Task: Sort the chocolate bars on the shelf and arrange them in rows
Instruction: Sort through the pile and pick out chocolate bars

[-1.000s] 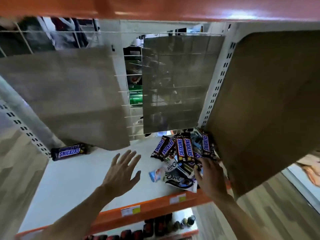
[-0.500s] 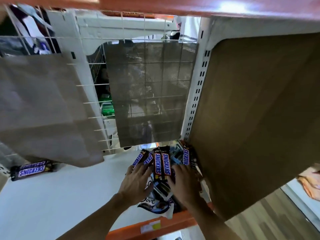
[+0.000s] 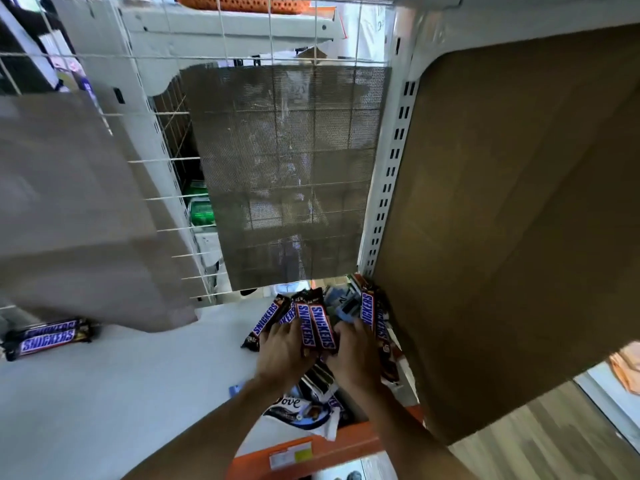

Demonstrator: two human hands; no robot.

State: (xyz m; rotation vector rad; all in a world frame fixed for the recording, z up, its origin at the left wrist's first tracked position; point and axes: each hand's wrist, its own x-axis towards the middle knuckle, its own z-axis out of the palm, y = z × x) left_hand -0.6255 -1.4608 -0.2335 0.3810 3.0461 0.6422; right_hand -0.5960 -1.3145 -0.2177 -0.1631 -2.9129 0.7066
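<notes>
White shelf [image 3: 104,393], viewed from above. At 5 o'clock, mixed heap: our left hand [image 3: 282,355] and right hand [image 3: 353,355] curl round Snickers bundle [image 3: 320,327], clamping it between them. Dove pack [image 3: 294,407] beneath wrists. Snickers pair [image 3: 48,336] laid at 9 o'clock. We judge sorting barely begun; most bars unrowed.

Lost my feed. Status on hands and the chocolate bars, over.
Left hand and right hand grip Snickers bars together. Two Snickers lie far left. Dove pack under forearms.
</notes>
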